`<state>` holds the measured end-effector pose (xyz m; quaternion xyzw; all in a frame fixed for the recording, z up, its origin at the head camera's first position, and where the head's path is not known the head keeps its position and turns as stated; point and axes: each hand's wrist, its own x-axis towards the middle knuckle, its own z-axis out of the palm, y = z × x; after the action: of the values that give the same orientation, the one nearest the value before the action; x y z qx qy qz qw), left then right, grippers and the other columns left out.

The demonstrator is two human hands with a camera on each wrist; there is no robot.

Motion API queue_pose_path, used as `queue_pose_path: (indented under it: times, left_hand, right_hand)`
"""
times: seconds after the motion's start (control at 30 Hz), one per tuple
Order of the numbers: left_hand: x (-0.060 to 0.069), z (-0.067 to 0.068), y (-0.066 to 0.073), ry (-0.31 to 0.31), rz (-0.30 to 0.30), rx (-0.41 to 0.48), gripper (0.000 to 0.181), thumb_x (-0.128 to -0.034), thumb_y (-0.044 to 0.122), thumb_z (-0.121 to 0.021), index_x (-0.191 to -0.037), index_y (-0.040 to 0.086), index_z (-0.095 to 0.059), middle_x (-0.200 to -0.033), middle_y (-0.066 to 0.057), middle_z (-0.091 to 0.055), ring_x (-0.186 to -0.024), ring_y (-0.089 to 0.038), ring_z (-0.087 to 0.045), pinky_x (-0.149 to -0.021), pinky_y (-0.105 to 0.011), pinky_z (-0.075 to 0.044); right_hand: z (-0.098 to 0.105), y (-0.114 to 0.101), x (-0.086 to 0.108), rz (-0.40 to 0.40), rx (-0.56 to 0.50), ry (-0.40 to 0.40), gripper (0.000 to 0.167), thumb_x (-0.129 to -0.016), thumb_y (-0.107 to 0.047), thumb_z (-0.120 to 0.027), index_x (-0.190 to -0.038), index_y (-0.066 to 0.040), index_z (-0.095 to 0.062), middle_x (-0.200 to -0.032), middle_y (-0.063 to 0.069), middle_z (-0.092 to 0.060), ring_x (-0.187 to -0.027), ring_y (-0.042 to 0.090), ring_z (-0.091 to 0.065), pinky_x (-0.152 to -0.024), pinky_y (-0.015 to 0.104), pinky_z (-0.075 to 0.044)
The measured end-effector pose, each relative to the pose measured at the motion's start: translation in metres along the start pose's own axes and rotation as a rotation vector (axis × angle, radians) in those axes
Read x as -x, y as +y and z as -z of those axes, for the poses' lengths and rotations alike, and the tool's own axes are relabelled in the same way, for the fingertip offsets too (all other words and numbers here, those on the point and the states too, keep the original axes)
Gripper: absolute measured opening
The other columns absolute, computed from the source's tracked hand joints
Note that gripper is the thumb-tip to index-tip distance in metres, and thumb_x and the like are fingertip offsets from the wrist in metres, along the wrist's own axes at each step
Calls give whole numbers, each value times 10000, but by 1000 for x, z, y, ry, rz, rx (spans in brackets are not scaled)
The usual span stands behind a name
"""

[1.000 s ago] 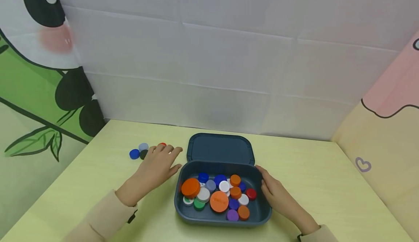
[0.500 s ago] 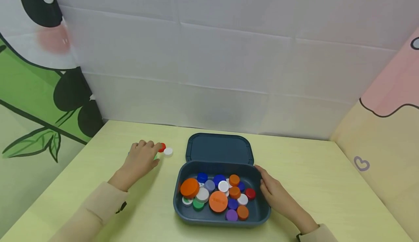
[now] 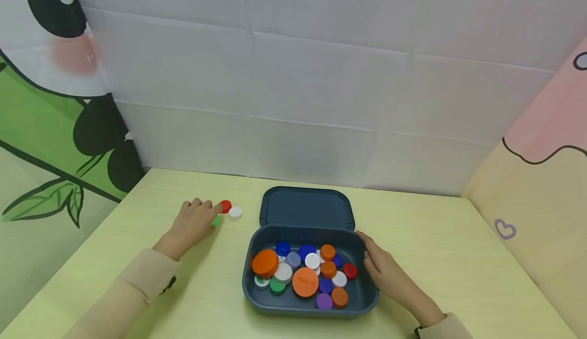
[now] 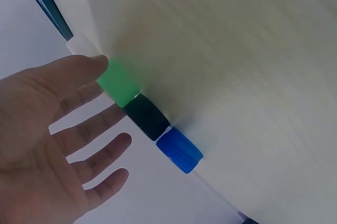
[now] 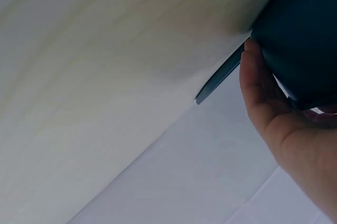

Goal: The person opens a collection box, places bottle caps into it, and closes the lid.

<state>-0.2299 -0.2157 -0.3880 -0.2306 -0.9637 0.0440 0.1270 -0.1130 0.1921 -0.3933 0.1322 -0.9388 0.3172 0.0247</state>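
Note:
My left hand (image 3: 192, 224) reaches to loose bottle caps on the table's left side. Its thumb and index finger pinch a green cap (image 4: 119, 84), which still touches the table. A black cap (image 4: 147, 117) and a blue cap (image 4: 179, 150) lie in line beside it, largely hidden by the hand in the head view. Just past the fingertips are a red cap (image 3: 225, 206) and a white cap (image 3: 235, 213). My right hand (image 3: 387, 274) holds the right wall of a dark blue box (image 3: 311, 312). Inside lie many caps, among them a large orange one (image 3: 305, 282).
A dark lid (image 3: 307, 208) lies behind the box, against its back edge. The pale yellow table (image 3: 440, 247) ends at a whitish wall sheet (image 3: 321, 99). Printed panels stand at the left and right sides.
My left hand has moved left and down from above the caps to the green cap, uncovering the red and white caps. The right hand stays on the box.

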Motion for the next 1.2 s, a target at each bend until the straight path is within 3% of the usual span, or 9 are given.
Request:
queue_pose_path:
  times: [0.33, 0.63, 0.9, 1.07, 1.2]
  left_hand:
    - [0, -11, -4, 8, -8, -4, 266, -710, 125, -748, -924, 81, -596, -802, -115, -604, -793, -359, -546, -680, -503, -441]
    - [0, -4, 0, 49, -20, -30, 295, -704, 179, -763, -929, 85, -598, -782, -104, -596, -774, -341, -541, -709, -504, -452]
    - [3, 26, 23, 139, -73, 39, 331, -693, 219, -779, -936, 101, -589, -817, -68, -621, -768, -300, -537, -706, -452, -454]
    - [5, 51, 46, 196, -120, 41, 333, -703, 257, -776, -954, 112, -612, -836, -57, -630, -788, -277, -556, -712, -431, -470]
    - [9, 68, 68, 206, -163, 36, 336, -718, 293, -763, -976, 136, -618, -830, -38, -620, -824, -255, -561, -739, -402, -470]
  right_hand:
    - [-1, 1, -1, 18, 4, 7, 465, -912, 20, -384, -1373, -2, -329, -1304, 176, -506, -1132, 264, -531, -948, 472, -428]
    - [-1, 2, -1, 0, 1, -2, 466, -917, 15, -378, -1379, -13, -324, -1309, 165, -504, -1130, 245, -526, -956, 467, -424]
    - [0, 1, 0, 6, -3, 1, 466, -917, 17, -381, -1380, 2, -321, -1315, 164, -501, -1156, 260, -518, -958, 472, -419]
    - [0, 1, 0, 6, 12, 4, 464, -917, 15, -384, -1377, -8, -329, -1292, 147, -519, -1064, 199, -533, -934, 447, -447]
    - [-1, 1, 0, -1, 15, 3, 467, -919, 12, -383, -1381, -17, -326, -1292, 144, -520, -1036, 188, -529, -930, 441, -451]
